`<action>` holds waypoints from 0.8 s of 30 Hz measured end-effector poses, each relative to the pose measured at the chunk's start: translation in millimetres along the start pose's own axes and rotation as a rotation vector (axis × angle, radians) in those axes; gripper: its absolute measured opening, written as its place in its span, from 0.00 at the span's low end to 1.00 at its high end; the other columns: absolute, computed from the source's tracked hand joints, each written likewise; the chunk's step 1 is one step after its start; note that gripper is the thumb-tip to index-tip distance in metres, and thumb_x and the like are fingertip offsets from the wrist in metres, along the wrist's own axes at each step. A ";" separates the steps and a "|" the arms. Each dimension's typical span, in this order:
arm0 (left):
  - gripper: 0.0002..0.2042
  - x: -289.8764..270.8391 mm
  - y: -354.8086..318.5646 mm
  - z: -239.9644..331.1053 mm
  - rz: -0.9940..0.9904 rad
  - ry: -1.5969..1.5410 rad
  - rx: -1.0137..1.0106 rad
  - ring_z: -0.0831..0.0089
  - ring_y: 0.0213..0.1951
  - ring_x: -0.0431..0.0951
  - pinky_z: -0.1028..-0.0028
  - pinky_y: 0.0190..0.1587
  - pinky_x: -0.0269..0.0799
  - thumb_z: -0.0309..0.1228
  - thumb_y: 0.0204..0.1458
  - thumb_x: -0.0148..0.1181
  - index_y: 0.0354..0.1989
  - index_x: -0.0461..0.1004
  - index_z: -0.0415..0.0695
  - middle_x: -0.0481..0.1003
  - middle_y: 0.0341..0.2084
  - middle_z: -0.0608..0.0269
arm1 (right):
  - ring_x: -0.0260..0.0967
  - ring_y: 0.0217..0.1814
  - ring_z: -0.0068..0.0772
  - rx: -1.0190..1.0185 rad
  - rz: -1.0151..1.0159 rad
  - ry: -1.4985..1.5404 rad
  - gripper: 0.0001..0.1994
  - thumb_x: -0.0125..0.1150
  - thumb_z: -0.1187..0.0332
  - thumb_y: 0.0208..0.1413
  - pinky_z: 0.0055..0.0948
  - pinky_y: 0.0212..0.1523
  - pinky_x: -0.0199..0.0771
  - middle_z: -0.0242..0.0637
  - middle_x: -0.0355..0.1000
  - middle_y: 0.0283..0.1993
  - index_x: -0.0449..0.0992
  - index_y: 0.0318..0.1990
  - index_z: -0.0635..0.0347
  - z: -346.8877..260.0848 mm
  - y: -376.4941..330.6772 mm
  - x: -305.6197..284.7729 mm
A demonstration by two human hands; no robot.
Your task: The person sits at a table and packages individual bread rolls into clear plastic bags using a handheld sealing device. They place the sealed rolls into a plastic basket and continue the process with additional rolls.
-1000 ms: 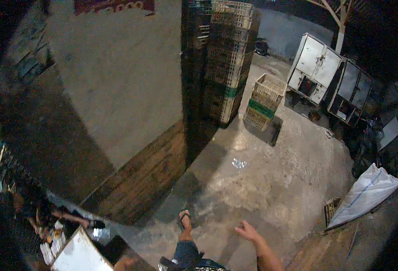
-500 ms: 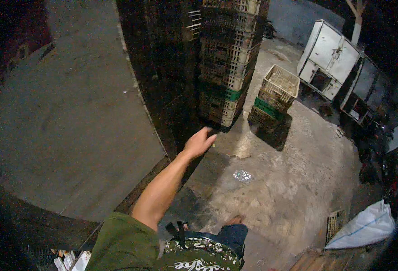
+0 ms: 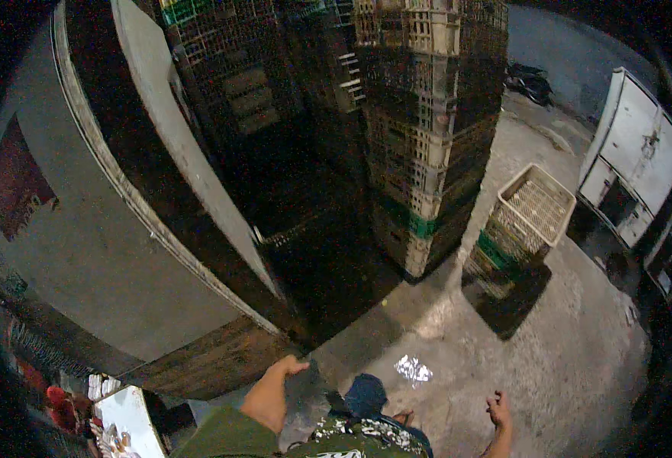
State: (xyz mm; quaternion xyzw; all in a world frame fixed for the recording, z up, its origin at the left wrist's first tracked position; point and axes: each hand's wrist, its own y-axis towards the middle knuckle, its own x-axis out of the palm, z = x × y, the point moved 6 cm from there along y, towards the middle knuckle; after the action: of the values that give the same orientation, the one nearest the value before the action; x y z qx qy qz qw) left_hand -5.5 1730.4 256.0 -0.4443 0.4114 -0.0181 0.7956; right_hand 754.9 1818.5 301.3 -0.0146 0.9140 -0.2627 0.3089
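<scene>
Now R hand (image 3: 498, 411), empty, loosely uncurled, is hanging nearer short upright crate stack (image 3: 514, 243) ahead than L hand (image 3: 282, 374), grip unclear.

Dim, grainy, edges bowed and blackened, hard shadows on the floor (image 3: 561, 362)

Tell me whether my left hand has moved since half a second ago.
Yes: in the picture, your left hand has dropped down and left, away from the foot of the tall crate stack.
</scene>
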 end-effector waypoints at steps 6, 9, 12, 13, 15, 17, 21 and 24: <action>0.38 1.9 -19.9 -46.6 0.240 -0.204 -0.332 0.49 0.51 0.75 0.58 0.54 0.70 0.61 0.49 0.57 0.46 0.75 0.30 0.74 0.49 0.40 | 0.72 0.37 0.34 -0.226 -0.188 0.043 0.33 0.63 0.59 0.56 0.35 0.38 0.73 0.48 0.72 0.43 0.57 0.64 0.63 -136.6 166.9 -26.0; 0.41 2.6 20.0 -17.3 0.105 -0.328 -0.505 0.50 0.60 0.68 0.59 0.59 0.67 0.61 0.49 0.57 0.56 0.68 0.31 0.67 0.58 0.41 | 0.60 0.57 0.41 -0.257 -0.353 -0.043 0.34 0.61 0.54 0.57 0.43 0.53 0.67 0.45 0.61 0.59 0.54 0.67 0.57 -175.8 200.9 -38.4; 0.39 -11.2 84.2 164.3 0.132 -0.369 -0.460 0.54 0.65 0.62 0.61 0.63 0.62 0.57 0.52 0.54 0.62 0.64 0.36 0.62 0.64 0.48 | 0.61 0.65 0.48 -0.181 -0.187 -0.101 0.35 0.60 0.50 0.58 0.49 0.61 0.64 0.44 0.55 0.70 0.56 0.69 0.51 -120.2 239.6 -100.1; 0.37 -32.0 109.7 210.9 0.257 -0.414 -0.430 0.55 0.66 0.61 0.61 0.64 0.60 0.56 0.54 0.52 0.64 0.63 0.39 0.61 0.65 0.51 | 0.62 0.64 0.50 -0.064 -0.156 -0.028 0.35 0.58 0.47 0.59 0.50 0.61 0.63 0.44 0.53 0.71 0.55 0.69 0.53 -94.1 252.7 -116.6; 0.34 -54.0 182.5 313.9 0.206 -0.320 -0.052 0.58 0.67 0.60 0.62 0.65 0.58 0.58 0.56 0.45 0.64 0.64 0.46 0.60 0.66 0.54 | 0.63 0.63 0.50 0.125 -0.115 0.056 0.36 0.56 0.46 0.59 0.50 0.61 0.63 0.45 0.53 0.70 0.55 0.68 0.55 -60.9 278.4 -136.9; 0.31 -83.1 219.5 492.5 0.130 -0.168 0.069 0.57 0.62 0.67 0.61 0.61 0.63 0.57 0.57 0.45 0.59 0.71 0.45 0.69 0.60 0.52 | 0.64 0.60 0.48 0.225 -0.031 0.023 0.36 0.57 0.47 0.58 0.48 0.59 0.64 0.46 0.56 0.67 0.55 0.68 0.57 -47.6 302.1 -175.8; 0.27 -150.9 146.9 803.7 0.631 0.048 0.805 0.50 0.52 0.73 0.59 0.57 0.66 0.51 0.57 0.51 0.40 0.79 0.34 0.75 0.47 0.44 | 0.66 0.56 0.45 0.277 0.045 -0.013 0.36 0.59 0.51 0.57 0.45 0.55 0.67 0.48 0.61 0.60 0.55 0.67 0.61 -73.2 357.7 -235.2; 0.24 -138.0 143.3 950.5 0.260 -0.377 1.073 0.51 0.50 0.75 0.60 0.52 0.69 0.49 0.58 0.53 0.47 0.75 0.38 0.76 0.45 0.46 | 0.68 0.53 0.43 0.278 0.119 -0.053 0.36 0.61 0.54 0.57 0.43 0.53 0.68 0.50 0.64 0.56 0.54 0.66 0.63 -56.2 419.4 -290.9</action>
State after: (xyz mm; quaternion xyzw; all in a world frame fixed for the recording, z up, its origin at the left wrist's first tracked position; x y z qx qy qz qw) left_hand 492.6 2529.3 494.0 0.0795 0.2470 -0.0470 0.9646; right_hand 1014.8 2261.3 295.9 0.0756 0.8597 -0.3672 0.3470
